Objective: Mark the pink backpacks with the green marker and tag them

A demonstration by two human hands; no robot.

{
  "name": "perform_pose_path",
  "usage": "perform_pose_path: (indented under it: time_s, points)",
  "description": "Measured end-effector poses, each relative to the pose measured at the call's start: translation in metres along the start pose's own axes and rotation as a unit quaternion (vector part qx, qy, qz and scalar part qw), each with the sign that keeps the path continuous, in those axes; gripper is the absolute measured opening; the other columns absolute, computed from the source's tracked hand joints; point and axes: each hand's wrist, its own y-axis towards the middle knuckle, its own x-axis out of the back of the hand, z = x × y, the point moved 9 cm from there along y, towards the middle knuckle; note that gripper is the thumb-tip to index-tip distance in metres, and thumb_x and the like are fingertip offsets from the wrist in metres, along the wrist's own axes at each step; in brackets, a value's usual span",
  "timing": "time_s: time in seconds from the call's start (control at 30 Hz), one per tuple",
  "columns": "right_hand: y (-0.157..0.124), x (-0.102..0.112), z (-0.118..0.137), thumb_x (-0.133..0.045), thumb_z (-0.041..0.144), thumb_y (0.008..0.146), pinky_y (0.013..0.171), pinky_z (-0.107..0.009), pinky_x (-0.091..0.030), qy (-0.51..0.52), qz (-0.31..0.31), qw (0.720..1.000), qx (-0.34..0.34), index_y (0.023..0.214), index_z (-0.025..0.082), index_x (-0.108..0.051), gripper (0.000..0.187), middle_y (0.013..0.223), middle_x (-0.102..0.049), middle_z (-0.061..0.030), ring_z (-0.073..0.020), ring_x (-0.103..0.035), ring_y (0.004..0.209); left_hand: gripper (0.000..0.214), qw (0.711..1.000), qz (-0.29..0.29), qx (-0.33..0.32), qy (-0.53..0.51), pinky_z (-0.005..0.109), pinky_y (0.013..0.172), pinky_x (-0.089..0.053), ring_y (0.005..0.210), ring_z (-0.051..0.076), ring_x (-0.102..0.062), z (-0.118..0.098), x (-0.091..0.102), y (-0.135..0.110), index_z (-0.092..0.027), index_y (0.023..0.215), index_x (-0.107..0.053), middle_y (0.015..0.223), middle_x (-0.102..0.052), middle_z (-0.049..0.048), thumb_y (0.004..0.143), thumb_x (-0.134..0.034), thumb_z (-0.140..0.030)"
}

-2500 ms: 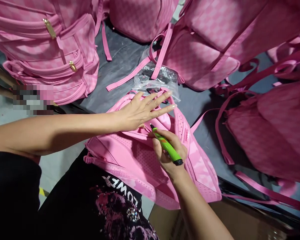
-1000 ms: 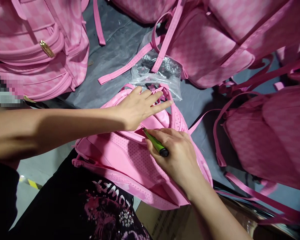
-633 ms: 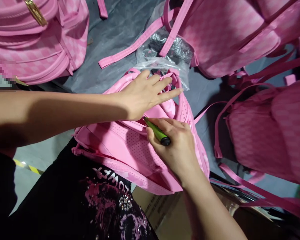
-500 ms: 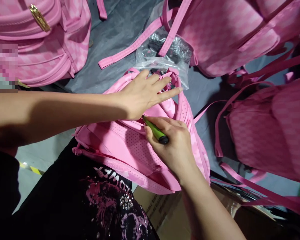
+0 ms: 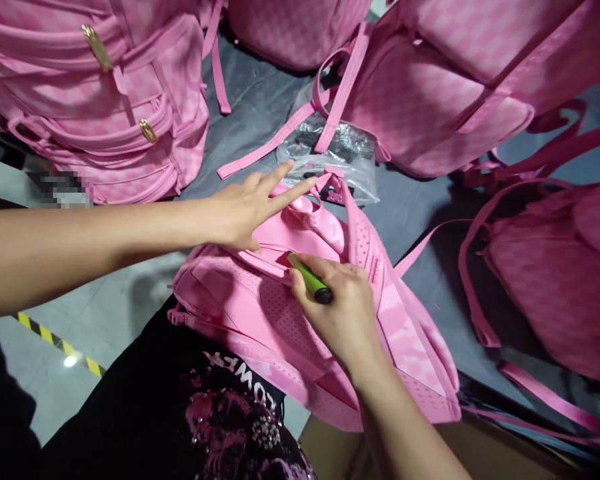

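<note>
A pink backpack (image 5: 280,313) with dotted padded panels lies in front of me, partly over my lap. My right hand (image 5: 343,303) is closed around a green marker pen (image 5: 307,277) with a black end. The pen's tip points into the folds of the backpack near its top, and I cannot see exactly what it touches. My left hand (image 5: 247,210) rests on the upper left of the backpack with its fingers spread. Beyond its fingertips is a strap loop (image 5: 335,180) of the same bag.
Checked pink backpacks stand at left (image 5: 145,113), at the back right (image 5: 455,87) and at right (image 5: 560,273). A clear plastic bag (image 5: 350,147) lies on the grey cover (image 5: 250,87), with a loose strap (image 5: 270,140) beside it. Cardboard (image 5: 333,453) shows below.
My left hand has shifted left and down off the strap loop, its fingers still spread. The pen stays in my right hand at nearly the same place. The view has tilted, showing more at the upper left.
</note>
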Motion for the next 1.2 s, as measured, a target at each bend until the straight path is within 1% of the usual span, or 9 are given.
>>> perform_pose_path:
  time_s: [0.13, 0.3, 0.4, 0.5, 0.7, 0.83, 1.0, 1.1, 1.2]
  points:
    - [0.004, -0.015, 0.006, -0.061, 0.027, 0.089, 0.087, -0.044, -0.051, 0.098, -0.027, 0.995, 0.008, 0.11, 0.019, -0.072, 0.024, 0.103, -0.078, -0.0064, -0.0242, -0.074, 0.094, 0.137, 0.997, 0.005, 0.065, 0.029, 0.048, 0.096, -0.048, 0.139, 0.042, -0.028, -0.001, -0.003, -0.001, -0.031, 0.152, 0.028, 0.165, 0.019, 0.0145, 0.068, -0.08, -0.036]
    - [0.008, -0.024, -0.002, -0.064, 0.028, 0.088, 0.088, -0.042, -0.053, 0.136, -0.037, 0.99, -0.011, 0.107, 0.02, -0.074, 0.023, 0.102, -0.078, -0.0054, -0.0246, -0.074, 0.094, 0.132, 0.991, 0.023, 0.108, 0.077, 0.045, 0.087, -0.054, 0.131, 0.041, -0.036, -0.004, -0.005, 0.007, -0.028, 0.155, 0.02, 0.165, 0.002, 0.0202, 0.07, -0.08, -0.033]
    - [0.009, -0.023, -0.005, -0.064, 0.029, 0.088, 0.088, -0.041, -0.054, 0.141, -0.024, 0.989, -0.019, 0.108, 0.02, -0.074, 0.025, 0.103, -0.078, -0.0056, -0.0249, -0.074, 0.095, 0.123, 0.993, 0.04, 0.085, 0.068, 0.043, 0.091, -0.052, 0.132, 0.038, -0.036, -0.004, -0.005, 0.007, -0.027, 0.156, 0.019, 0.164, -0.005, 0.0204, 0.075, -0.074, -0.026]
    - [0.008, -0.021, -0.006, -0.062, 0.029, 0.089, 0.086, -0.041, -0.055, 0.143, 0.002, 0.989, -0.027, 0.112, 0.019, -0.073, 0.027, 0.103, -0.078, -0.0059, -0.0245, -0.073, 0.093, 0.119, 0.996, 0.056, 0.051, 0.043, 0.041, 0.098, -0.048, 0.137, 0.037, -0.033, -0.001, -0.006, 0.006, -0.029, 0.156, 0.018, 0.165, -0.003, 0.0175, 0.075, -0.068, -0.018]
    - [0.014, -0.021, -0.004, -0.061, 0.028, 0.089, 0.087, -0.04, -0.055, 0.143, 0.022, 0.989, -0.039, 0.111, 0.02, -0.073, 0.026, 0.103, -0.078, -0.0054, -0.023, -0.074, 0.088, 0.119, 0.997, 0.078, 0.019, 0.004, 0.046, 0.106, -0.041, 0.142, 0.04, -0.029, 0.004, -0.006, 0.008, -0.032, 0.156, 0.018, 0.166, 0.001, 0.0161, 0.073, -0.065, -0.014]
    - [0.021, -0.029, 0.006, -0.061, 0.028, 0.089, 0.087, -0.04, -0.054, 0.16, 0.022, 0.987, -0.022, 0.11, 0.021, -0.073, 0.025, 0.104, -0.078, -0.0049, -0.0224, -0.074, 0.088, 0.118, 0.995, 0.093, 0.024, -0.001, 0.045, 0.104, -0.043, 0.138, 0.037, -0.034, 0.006, -0.005, 0.011, -0.032, 0.156, 0.015, 0.166, -0.002, 0.016, 0.072, -0.066, -0.012]
    - [0.022, -0.026, 0.014, -0.061, 0.028, 0.089, 0.086, -0.044, -0.05, 0.08, -0.005, 0.997, -0.012, 0.109, 0.019, -0.072, 0.025, 0.102, -0.078, -0.0065, -0.025, -0.074, 0.089, 0.125, 0.994, 0.094, 0.035, -0.03, 0.047, 0.098, -0.048, 0.14, 0.04, -0.03, 0.007, -0.007, 0.015, -0.037, 0.154, 0.021, 0.166, -0.001, 0.0142, 0.07, -0.065, -0.004]
    - [0.023, -0.027, 0.018, -0.06, 0.027, 0.089, 0.085, -0.043, -0.05, 0.09, 0.01, 0.996, -0.001, 0.109, 0.019, -0.072, 0.025, 0.101, -0.078, -0.0066, -0.0242, -0.073, 0.09, 0.125, 0.994, 0.087, 0.031, -0.049, 0.048, 0.099, -0.048, 0.141, 0.041, -0.028, 0.009, -0.01, 0.016, -0.038, 0.154, 0.02, 0.166, 0.001, 0.0127, 0.069, -0.065, -0.003]
    - [0.024, -0.026, 0.018, -0.06, 0.027, 0.089, 0.087, -0.046, -0.049, 0.046, 0.009, 0.999, -0.012, 0.108, 0.02, -0.072, 0.024, 0.099, -0.078, -0.0069, -0.0256, -0.073, 0.088, 0.126, 0.995, 0.08, 0.024, -0.06, 0.049, 0.102, -0.046, 0.143, 0.04, -0.026, 0.011, -0.012, 0.016, -0.038, 0.155, 0.018, 0.167, 0.001, 0.0115, 0.067, -0.063, -0.001]
